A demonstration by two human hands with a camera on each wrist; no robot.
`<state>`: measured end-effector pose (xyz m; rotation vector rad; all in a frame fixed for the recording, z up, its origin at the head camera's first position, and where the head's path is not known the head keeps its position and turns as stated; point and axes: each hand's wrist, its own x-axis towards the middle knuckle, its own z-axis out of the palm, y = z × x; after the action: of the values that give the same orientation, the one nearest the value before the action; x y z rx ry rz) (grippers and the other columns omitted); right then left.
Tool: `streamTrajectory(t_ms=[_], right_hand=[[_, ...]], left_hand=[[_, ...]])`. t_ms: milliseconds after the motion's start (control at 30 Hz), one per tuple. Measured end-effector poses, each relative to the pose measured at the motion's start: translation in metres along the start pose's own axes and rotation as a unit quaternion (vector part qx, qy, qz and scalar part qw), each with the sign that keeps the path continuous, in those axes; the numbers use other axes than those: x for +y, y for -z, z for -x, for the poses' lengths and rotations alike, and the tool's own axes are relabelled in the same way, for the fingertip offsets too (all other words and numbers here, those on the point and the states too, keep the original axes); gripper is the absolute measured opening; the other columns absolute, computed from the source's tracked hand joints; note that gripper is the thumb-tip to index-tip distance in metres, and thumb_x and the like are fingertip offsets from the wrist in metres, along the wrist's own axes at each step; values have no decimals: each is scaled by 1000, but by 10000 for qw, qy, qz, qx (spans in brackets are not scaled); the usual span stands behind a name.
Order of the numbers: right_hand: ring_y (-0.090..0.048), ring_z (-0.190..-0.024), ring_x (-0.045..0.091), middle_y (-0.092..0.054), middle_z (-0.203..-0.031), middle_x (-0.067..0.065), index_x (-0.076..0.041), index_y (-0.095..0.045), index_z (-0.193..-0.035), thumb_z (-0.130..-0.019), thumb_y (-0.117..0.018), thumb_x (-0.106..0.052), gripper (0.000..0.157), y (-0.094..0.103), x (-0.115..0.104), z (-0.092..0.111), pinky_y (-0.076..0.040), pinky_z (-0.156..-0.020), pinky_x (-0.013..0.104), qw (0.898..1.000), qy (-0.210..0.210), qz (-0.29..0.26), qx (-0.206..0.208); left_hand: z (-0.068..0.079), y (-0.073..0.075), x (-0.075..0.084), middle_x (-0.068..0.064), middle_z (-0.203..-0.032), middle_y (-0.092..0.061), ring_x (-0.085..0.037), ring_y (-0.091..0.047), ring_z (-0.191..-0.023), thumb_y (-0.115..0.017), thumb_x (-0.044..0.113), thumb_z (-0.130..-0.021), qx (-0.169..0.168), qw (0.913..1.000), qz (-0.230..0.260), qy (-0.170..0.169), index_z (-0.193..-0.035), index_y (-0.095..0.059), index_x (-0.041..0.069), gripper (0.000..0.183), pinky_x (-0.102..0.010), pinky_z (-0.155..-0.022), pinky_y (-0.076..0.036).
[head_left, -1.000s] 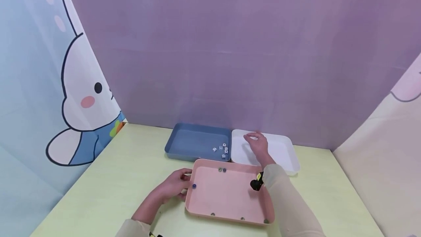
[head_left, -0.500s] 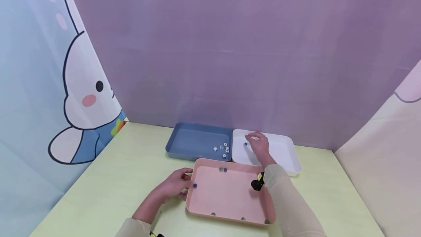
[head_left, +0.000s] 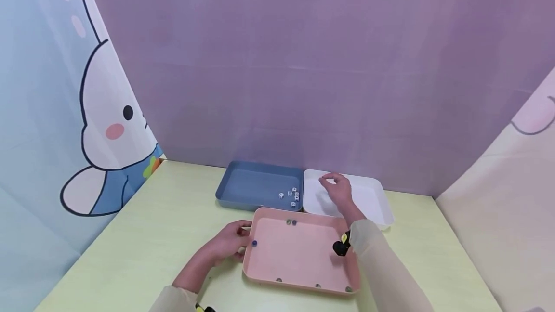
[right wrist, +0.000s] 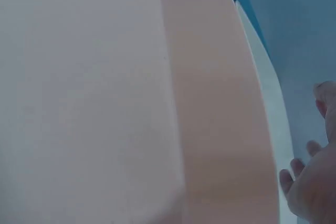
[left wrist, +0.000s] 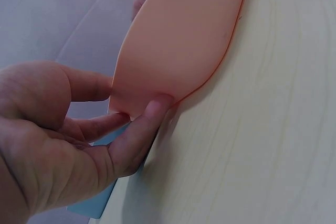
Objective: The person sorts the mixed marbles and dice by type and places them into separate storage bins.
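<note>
Pale yellow, the wood-grain table (head_left: 173, 206) bore a rectangular pink tray (head_left: 303, 254) in front of a rectangular blue tray (head_left: 256, 184) and a rectangular white tray (head_left: 368, 201). We saw the left hand (head_left: 229, 241) gripping the pink tray's left end; the right hand (head_left: 340, 191) hovered over the white tray, fingers bent, and whether it held anything we couldn't tell. White cube dice (head_left: 297, 197) sat in the blue tray, round glass marbles (head_left: 254, 243) along the pink tray's inner edges
</note>
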<state>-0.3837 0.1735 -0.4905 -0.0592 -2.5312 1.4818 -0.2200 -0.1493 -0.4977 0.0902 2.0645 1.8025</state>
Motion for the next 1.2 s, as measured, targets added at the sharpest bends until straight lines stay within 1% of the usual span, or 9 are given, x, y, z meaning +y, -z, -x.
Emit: streamTrajectory(t_ms=[133, 267, 433, 533, 633, 800, 933, 1000, 1200], right_hand=[[-51, -121, 34, -58, -128, 16, -4, -73, -103, -89, -71, -22, 23, -5, -16, 8, -42, -100, 50, 9982, 549, 188, -146], [-57, -113, 30, -63, -121, 11, -6, -73, -102, -89, -72, -20, 19, -11, -33, 19, -47, -95, 46, 9946, 939, 152, -425], [-60, -107, 25, -66, -114, 3, -11, -72, -101, -89, -73, -20, 15, -17, -55, 36, -50, -89, 41, 9845, 1480, 293, -897], [-62, -100, 23, -67, -107, 1, -12, -72, -102, -88, -73, -18, 15, -19, -67, 47, -51, -84, 39, 9742, 1890, 432, -1156], [-63, -94, 22, -68, -102, -1, -13, -73, -103, -89, -72, -18, 15, -23, -77, 57, -52, -77, 36, 9579, 2348, 724, -1486], [-63, -95, 20, -68, -100, -4, -12, -74, -105, -92, -69, -22, 18, -34, -87, 74, -52, -76, 35, 9206, 2960, 1221, -2237], [-63, -87, 12, -69, -95, -8, -15, -76, -104, -92, -67, -26, 19, -47, -86, 84, -52, -75, 30, 8977, 3099, 1469, -2764], [-63, -84, 9, -69, -93, -10, -16, -77, -102, -91, -68, -27, 17, -53, -85, 88, -51, -73, 26, 8840, 3168, 1641, -3020], [-59, -78, 1, -68, -93, -15, -21, -77, -99, -87, -73, -25, 13, -66, -83, 100, -49, -66, 19, 8460, 3093, 1922, -3894]], left_hand=[[-2, 1, 0, -21, -113, -56, -28, -62, -88, -61, 4, -92, 23, 10000, -19, 28, -141, -39, -6, 55, -42, -63, -57], [-4, 0, 0, -20, -111, -55, -27, -61, -87, -62, 4, -91, 20, 10000, -39, 19, -142, -39, -5, 57, -42, -62, -57], [-5, 0, 2, -20, -110, -55, -27, -61, -85, -61, 5, -92, -7, 10000, -65, 38, -142, -39, -5, 56, -40, -61, -57], [-6, -1, 1, -20, -107, -54, -26, -60, -82, -60, 5, -93, -90, 10000, -39, 20, -142, -38, -5, 55, -38, -60, -56], [-5, -1, 0, -19, -106, -53, -26, -60, -81, -59, 6, -93, -132, 9999, 0, 14, -143, -37, -5, 55, -37, -61, -56], [-4, -1, 3, -20, -109, -54, -28, -60, -85, -60, 7, -94, -178, 9998, 29, 9, -143, -38, -4, 55, -40, -63, -57], [-4, -2, 5, -20, -111, -56, -28, -61, -88, -61, 9, -94, -250, 9997, 80, 23, -143, -39, -3, 55, -42, -66, -57], [-3, -3, 6, -19, -112, -57, -28, -62, -89, -61, 9, -95, -281, 9995, 110, 36, -143, -39, -3, 54, -42, -66, -57], [-1, -3, 7, -20, -112, -58, -28, -63, -92, -61, 10, -95, -341, 9993, 162, 23, -142, -39, -2, 53, -42, -67, -57]])
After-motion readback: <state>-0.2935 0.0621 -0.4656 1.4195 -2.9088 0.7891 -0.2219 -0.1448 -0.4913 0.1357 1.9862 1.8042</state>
